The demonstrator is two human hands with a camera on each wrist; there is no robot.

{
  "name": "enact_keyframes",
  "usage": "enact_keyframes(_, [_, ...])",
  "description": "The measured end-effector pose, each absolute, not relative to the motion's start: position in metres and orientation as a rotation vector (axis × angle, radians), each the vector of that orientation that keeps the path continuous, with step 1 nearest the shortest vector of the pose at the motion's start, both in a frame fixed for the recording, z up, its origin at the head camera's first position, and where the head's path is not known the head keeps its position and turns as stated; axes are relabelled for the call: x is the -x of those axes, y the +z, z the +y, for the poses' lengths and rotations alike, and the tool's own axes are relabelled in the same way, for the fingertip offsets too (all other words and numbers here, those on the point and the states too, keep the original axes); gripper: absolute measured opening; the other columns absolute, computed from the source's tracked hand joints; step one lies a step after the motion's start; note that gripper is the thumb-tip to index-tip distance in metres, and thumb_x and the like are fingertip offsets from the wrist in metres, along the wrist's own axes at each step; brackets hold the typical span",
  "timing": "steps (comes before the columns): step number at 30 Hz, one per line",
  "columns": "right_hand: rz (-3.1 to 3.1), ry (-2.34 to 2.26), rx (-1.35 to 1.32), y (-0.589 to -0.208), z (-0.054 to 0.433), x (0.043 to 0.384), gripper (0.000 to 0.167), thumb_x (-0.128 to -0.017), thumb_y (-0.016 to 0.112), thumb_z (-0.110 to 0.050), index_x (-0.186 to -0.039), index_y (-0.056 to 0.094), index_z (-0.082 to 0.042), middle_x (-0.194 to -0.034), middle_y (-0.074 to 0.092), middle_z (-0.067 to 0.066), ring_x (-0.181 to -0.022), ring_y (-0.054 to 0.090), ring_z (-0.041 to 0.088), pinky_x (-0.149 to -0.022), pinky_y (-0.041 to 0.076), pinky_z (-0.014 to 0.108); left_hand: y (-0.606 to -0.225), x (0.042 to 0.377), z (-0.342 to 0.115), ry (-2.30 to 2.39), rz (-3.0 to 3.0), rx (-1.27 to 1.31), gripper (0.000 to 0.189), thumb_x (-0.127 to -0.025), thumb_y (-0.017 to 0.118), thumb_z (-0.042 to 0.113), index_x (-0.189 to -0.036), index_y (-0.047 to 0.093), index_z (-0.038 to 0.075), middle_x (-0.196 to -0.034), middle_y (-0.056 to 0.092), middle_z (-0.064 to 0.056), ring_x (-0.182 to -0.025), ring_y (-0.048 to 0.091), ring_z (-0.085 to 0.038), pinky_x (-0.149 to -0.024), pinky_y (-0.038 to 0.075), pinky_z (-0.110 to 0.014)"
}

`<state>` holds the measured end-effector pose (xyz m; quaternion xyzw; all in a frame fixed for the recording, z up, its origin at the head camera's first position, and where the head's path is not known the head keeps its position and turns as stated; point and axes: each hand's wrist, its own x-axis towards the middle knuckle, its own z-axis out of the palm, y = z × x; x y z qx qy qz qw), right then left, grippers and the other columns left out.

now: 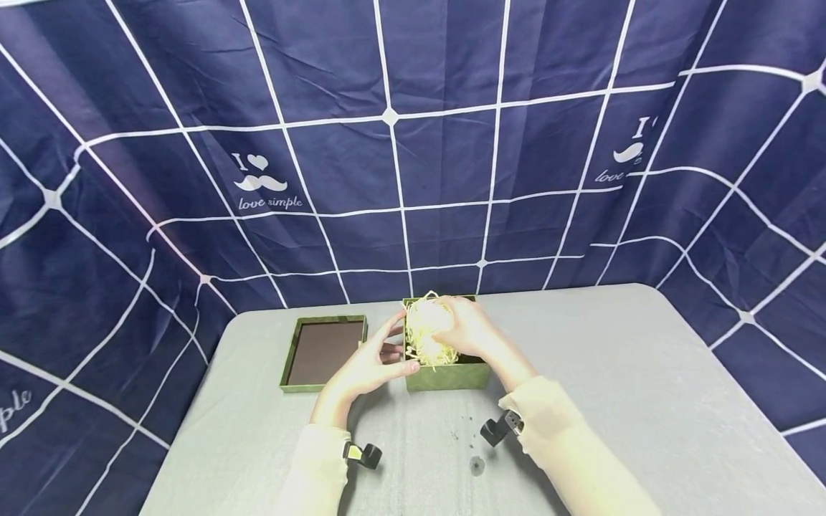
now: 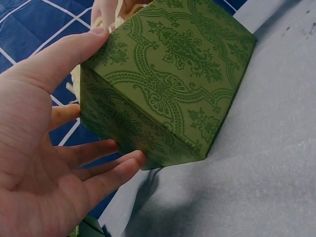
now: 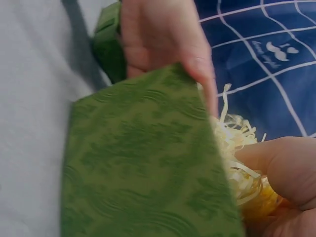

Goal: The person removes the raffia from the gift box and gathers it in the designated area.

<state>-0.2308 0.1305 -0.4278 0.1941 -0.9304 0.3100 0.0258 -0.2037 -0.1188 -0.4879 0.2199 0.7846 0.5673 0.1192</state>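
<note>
A green patterned box [image 2: 173,59] stands at the back middle of the table, its top uncovered. Pale yellow shredded paper [image 1: 426,333] fills its left part and sticks up over the rim. My right hand [image 1: 466,328] reaches in from above and grips the shredded paper, thumb and fingers curled about it. Something orange-yellow shows among the strands in the right wrist view; what it is stays unclear. My left hand [image 1: 374,362] touches the box's left side, its thumb at the near left corner and its fingers loosely extended along the wall.
Left of the box lies its green lid [image 1: 325,352], brown inside facing up. A grey cloth [image 1: 645,401] covers the table, with a dark spot near the front. Blue curtain [image 1: 445,165] with white lines closes off the back and both sides.
</note>
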Motion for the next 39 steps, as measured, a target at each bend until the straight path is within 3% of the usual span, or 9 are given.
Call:
enact_keyframes(4, [-2.844,1.02,-0.6,-0.418,0.141,0.229,0.06,-0.082,0.087,-0.007,-0.136,0.066,0.008,-0.128,0.073,0.026,-0.121,0.068,0.046,-0.109,0.053,0.059,-0.487,0.202,-0.119,1.651,2.307,-0.635,0.103,-0.095,0.088,0.027,-0.176,0.025,0.028,-0.169,0.043,-0.018,-0.135,0.063,-0.036,-0.119,0.049,-0.048])
enact_keyframes(11, [-2.764,1.305,-0.479,-0.406,0.159,0.219,0.063,-0.085,0.083,-0.007,-0.142,0.063,0.009,-0.137,0.069,0.028,-0.128,0.065,0.046,-0.113,0.05,0.061,-0.488,0.202,-0.118,1.634,2.315,-0.605,0.103,-0.094,0.089,0.032,-0.175,0.025,0.037,-0.17,0.041,-0.014,-0.137,0.061,-0.034,-0.12,0.048,-0.047])
enact_keyframes(20, [-2.659,1.45,-0.398,-0.385,0.174,0.208,0.063,-0.088,0.084,-0.01,-0.147,0.064,0.0,-0.14,0.07,0.022,-0.128,0.065,0.04,-0.112,0.051,0.059,-0.488,0.202,-0.118,1.639,2.314,-0.62,0.103,-0.095,0.088,0.031,-0.176,0.023,0.034,-0.171,0.039,-0.018,-0.138,0.06,-0.037,-0.12,0.048,-0.048])
enact_keyframes(30, [-2.587,1.556,-0.355,-0.369,0.188,0.207,0.064,-0.09,0.085,-0.009,-0.15,0.064,-0.005,-0.14,0.071,0.017,-0.119,0.062,0.027,-0.103,0.052,0.04,-0.487,0.201,-0.119,1.656,2.29,-0.642,0.104,-0.096,0.088,0.029,-0.176,0.022,0.031,-0.172,0.036,-0.022,-0.139,0.059,-0.041,-0.121,0.046,-0.05])
enact_keyframes(35, [-2.498,1.689,-0.363,-0.366,0.196,0.205,0.063,-0.09,0.086,-0.005,-0.149,0.063,-0.001,-0.135,0.07,0.02,-0.112,0.062,0.018,-0.099,0.053,0.025,-0.489,0.202,-0.119,1.651,2.297,-0.639,0.104,-0.096,0.087,0.028,-0.177,0.021,0.028,-0.171,0.037,-0.024,-0.138,0.06,-0.041,-0.121,0.046,-0.052])
enact_keyframes(39, [-2.387,1.826,-0.39,-0.368,0.202,0.204,0.059,-0.091,0.082,0.002,-0.147,0.062,0.004,-0.126,0.072,0.015,-0.108,0.065,0.011,-0.097,0.055,0.021,-0.49,0.201,-0.118,1.658,2.304,-0.622,0.103,-0.096,0.088,0.028,-0.176,0.023,0.029,-0.171,0.038,-0.022,-0.138,0.061,-0.041,-0.12,0.047,-0.053])
